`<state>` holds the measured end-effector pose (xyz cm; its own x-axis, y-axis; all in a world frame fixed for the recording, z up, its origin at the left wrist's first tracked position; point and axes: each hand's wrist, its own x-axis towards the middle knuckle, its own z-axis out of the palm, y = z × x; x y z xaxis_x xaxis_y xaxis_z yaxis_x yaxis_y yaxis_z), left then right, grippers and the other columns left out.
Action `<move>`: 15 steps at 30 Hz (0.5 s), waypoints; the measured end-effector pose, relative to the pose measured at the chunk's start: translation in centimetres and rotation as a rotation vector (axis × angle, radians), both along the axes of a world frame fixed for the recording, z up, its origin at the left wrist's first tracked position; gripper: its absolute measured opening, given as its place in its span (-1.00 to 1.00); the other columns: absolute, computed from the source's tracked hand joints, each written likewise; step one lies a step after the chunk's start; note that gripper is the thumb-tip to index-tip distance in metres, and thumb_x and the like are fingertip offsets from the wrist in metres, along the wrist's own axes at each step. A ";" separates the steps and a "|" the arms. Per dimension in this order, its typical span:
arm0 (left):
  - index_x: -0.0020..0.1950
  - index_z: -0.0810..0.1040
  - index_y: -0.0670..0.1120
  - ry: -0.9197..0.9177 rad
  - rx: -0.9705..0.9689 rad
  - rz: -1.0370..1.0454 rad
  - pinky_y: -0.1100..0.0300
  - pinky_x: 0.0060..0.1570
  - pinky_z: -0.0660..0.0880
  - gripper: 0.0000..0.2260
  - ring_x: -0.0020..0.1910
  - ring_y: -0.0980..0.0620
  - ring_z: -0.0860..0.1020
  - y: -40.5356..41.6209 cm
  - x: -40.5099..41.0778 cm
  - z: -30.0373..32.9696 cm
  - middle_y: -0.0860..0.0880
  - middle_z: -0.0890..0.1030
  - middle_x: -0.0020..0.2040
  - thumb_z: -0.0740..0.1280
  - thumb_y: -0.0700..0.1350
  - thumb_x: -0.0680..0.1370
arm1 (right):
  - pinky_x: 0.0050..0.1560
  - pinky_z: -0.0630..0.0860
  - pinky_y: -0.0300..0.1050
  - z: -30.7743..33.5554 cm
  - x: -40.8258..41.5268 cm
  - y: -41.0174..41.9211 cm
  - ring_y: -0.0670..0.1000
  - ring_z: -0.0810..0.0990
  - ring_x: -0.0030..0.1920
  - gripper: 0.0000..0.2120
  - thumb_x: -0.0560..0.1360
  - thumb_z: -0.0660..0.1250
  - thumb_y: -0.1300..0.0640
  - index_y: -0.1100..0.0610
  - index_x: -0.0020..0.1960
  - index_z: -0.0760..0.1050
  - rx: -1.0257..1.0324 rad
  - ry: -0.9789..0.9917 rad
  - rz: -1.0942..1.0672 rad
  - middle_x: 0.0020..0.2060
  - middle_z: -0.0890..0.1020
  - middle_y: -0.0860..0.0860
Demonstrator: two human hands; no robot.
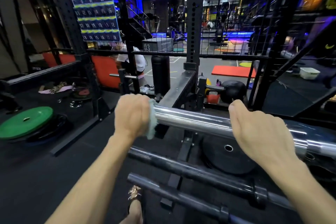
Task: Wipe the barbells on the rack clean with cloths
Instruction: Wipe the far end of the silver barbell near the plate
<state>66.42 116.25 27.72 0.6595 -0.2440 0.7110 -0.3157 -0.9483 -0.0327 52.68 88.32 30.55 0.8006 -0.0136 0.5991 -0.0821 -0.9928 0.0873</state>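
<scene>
Nearest the camera, two dull dark-grey barbells (190,167) lie on the lower rack, running from the middle toward the lower right, each with a collar ring near its end. Just above them lies the top barbell (192,119), its thick chrome sleeve bright and streaked with reflections, slanting from the centre down toward the right edge. The left hand (133,114) is curled in a fist around the free end of this sleeve, gripping a pale blue-green cloth (153,122) that shows as a crumpled edge between the palm and the metal. The right hand (258,131) lies over the same sleeve farther right, fingers bent down over the far side; whether they grip the bar cannot be told. Below the bars, a black plate (227,156) lies flat on the floor. To the left, a green plate (25,122) rests on a dark stack. Beyond stand the black rack uprights (193,23).
</scene>
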 end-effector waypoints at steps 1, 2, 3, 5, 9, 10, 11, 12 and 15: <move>-0.42 0.41 -0.11 0.005 -0.138 0.006 0.01 -0.34 0.29 -0.67 -0.45 -0.15 0.40 0.5 0.1 0.1 -0.08 0.46 -0.47 0.14 -0.10 0.54 | -0.48 -0.06 -0.24 -0.1 0.0 0.3 -0.02 -0.02 -0.64 -0.81 0.64 0.12 0.15 0.12 -0.16 0.28 0.016 -0.040 0.020 -0.63 0.14 -0.09; -0.44 0.38 -0.15 -0.013 -0.287 0.013 0.04 -0.34 0.25 -0.64 -0.46 -0.13 0.37 0.5 0.1 0.4 -0.10 0.43 -0.49 0.10 -0.14 0.57 | -0.46 -0.09 -0.25 -0.2 0.0 0.5 -0.05 -0.05 -0.61 -0.78 0.64 0.14 0.21 0.13 -0.19 0.27 0.029 -0.089 0.037 -0.61 0.10 -0.11; -0.44 0.35 -0.16 -0.053 -0.347 0.016 0.06 -0.35 0.24 -0.64 -0.48 -0.15 0.36 0.0 -0.4 0.7 -0.11 0.42 -0.51 0.10 -0.18 0.56 | -0.45 -0.09 -0.23 -0.5 0.1 0.7 -0.07 -0.05 -0.58 -0.74 0.64 0.10 0.27 0.13 -0.22 0.26 0.024 -0.142 0.047 -0.58 0.08 -0.12; -0.41 0.40 -0.12 -0.102 -0.210 0.017 0.03 -0.38 0.27 -0.74 -0.48 -0.17 0.41 -2.7 -2.4 0.7 -0.15 0.46 -0.48 0.18 -0.21 0.49 | -0.45 0.04 -0.11 -1.6 0.3 0.8 -0.01 0.04 -0.52 -0.69 0.68 -0.05 0.24 0.11 -0.21 0.26 -0.052 -0.203 0.045 -0.50 0.11 -0.08; -0.28 0.45 -0.03 -0.066 -0.162 -0.315 -0.03 -0.20 0.39 -0.64 -0.32 -0.10 0.42 -11.2 -6.3 -1.0 -0.01 0.49 -0.35 0.05 -0.11 0.67 | -0.27 0.33 0.06 -3.6 -0.1 0.1 0.12 0.37 -0.37 -0.74 0.70 0.05 0.15 0.16 -0.03 0.47 -0.078 -0.273 0.075 -0.37 0.39 0.01; -0.28 0.43 -0.02 -0.084 -0.142 -0.382 -0.02 -0.20 0.39 -0.59 -0.33 -0.08 0.41 -11.6 -6.3 -0.8 0.00 0.48 -0.36 -0.02 -0.08 0.70 | -0.24 0.37 0.08 -3.7 -0.3 0.0 0.14 0.42 -0.34 -0.74 0.70 0.07 0.14 0.18 0.03 0.51 -0.057 -0.281 0.084 -0.33 0.45 0.02; -0.28 0.41 -0.01 -0.101 -0.081 -0.417 -0.03 -0.23 0.40 -0.59 -0.35 -0.08 0.41 -10.8 -5.8 -0.6 0.00 0.47 -0.37 -0.03 -0.07 0.70 | -0.22 0.41 0.09 -3.8 -0.3 -0.2 0.15 0.46 -0.32 -0.73 0.70 0.08 0.13 0.19 0.07 0.53 -0.035 -0.288 0.093 -0.31 0.50 0.04; -0.29 0.42 -0.01 -0.122 -0.012 -0.415 -0.02 -0.29 0.41 -0.63 -0.38 -0.10 0.44 -9.0 -4.8 -0.4 -0.01 0.49 -0.38 0.02 -0.09 0.68 | -0.19 0.43 0.11 -3.9 -0.4 -0.3 0.16 0.48 -0.30 -0.72 0.70 0.08 0.12 0.20 0.10 0.54 -0.015 -0.288 0.098 -0.28 0.52 0.05; -0.35 0.48 -0.08 -0.066 0.079 -0.082 0.05 -0.45 0.40 -0.74 -0.45 -0.19 0.50 -1.8 -1.8 0.8 -0.12 0.55 -0.43 0.18 -0.08 0.52 | -0.08 0.43 0.12 -4.7 -0.7 -0.2 0.18 0.53 -0.20 -0.67 0.71 0.09 0.09 0.23 0.18 0.56 0.009 -0.300 0.114 -0.18 0.56 0.07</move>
